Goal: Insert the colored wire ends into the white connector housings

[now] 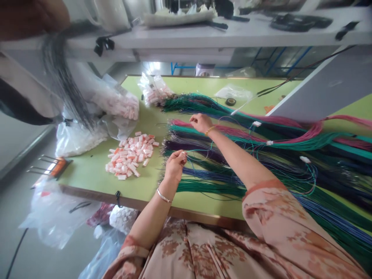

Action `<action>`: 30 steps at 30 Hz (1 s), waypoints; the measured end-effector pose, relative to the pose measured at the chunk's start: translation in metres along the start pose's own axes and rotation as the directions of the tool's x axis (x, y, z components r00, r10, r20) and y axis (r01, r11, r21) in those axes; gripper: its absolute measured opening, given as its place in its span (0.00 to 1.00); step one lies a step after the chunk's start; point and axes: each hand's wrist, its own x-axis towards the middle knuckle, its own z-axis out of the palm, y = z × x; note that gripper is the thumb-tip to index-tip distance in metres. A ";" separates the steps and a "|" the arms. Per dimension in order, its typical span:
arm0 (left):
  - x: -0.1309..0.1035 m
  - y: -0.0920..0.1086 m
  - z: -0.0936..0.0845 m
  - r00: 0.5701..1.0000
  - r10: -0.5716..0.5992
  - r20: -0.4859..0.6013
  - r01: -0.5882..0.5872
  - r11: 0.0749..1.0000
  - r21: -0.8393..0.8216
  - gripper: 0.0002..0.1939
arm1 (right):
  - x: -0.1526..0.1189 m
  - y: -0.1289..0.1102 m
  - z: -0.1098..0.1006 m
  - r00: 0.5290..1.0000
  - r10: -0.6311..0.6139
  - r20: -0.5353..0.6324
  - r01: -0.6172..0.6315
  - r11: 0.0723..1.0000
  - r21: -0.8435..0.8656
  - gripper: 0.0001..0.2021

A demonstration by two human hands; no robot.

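Note:
My left hand (pixel 174 166) is closed around a small white connector (pixel 184 154), mostly hidden by the fingers. Thin teal and blue wires (pixel 200 150) trail from it to the right. Over the pink wire bundle (pixel 223 128), my right hand (pixel 201 123) has its fingers pinched together; whatever lies between them is too small to make out. Bundles of purple wires (pixel 200 149), blue wires (pixel 203 174) and green wires (pixel 209 188) lie side by side beneath and around both hands, their tips toward the left. A pile of white and orange connectors (pixel 129 155) sits left of my left hand.
Bags of connectors (pixel 154 91) stand at the back left. Grey wires (pixel 64 77) hang from the raised shelf (pixel 186 38). A tape roll (pixel 231 102) lies at the back of the green table (pixel 87 170). An orange pronged holder (pixel 56 167) is at its left edge.

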 end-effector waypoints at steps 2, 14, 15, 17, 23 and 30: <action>-0.001 -0.002 -0.001 1.000 0.001 -0.013 -0.001 1.000 0.006 0.15 | 0.020 0.008 0.010 0.998 0.046 0.050 -0.042 0.997 -0.069 0.11; -0.002 -0.001 0.000 1.000 0.032 -0.001 -0.032 0.999 0.023 0.15 | 0.029 0.024 -0.001 0.999 0.000 0.045 0.009 0.979 -0.202 0.12; -0.002 -0.001 0.001 0.999 0.034 -0.001 -0.034 0.999 0.022 0.15 | 0.029 0.020 -0.003 0.998 0.001 0.060 0.011 0.980 -0.198 0.12; -0.002 -0.001 0.002 0.999 0.036 0.001 -0.036 0.999 0.021 0.15 | 0.031 0.009 -0.004 0.996 -0.024 0.090 0.038 0.986 -0.160 0.11; -0.003 -0.002 0.002 0.999 0.035 0.026 -0.035 0.999 0.020 0.15 | 0.036 -0.045 0.007 0.953 -0.268 0.142 0.270 0.963 0.009 0.10; -0.003 -0.002 0.002 0.999 0.041 -0.002 -0.041 0.999 -0.013 0.14 | 0.026 -0.073 0.003 0.915 -0.362 0.178 0.302 0.907 0.293 0.10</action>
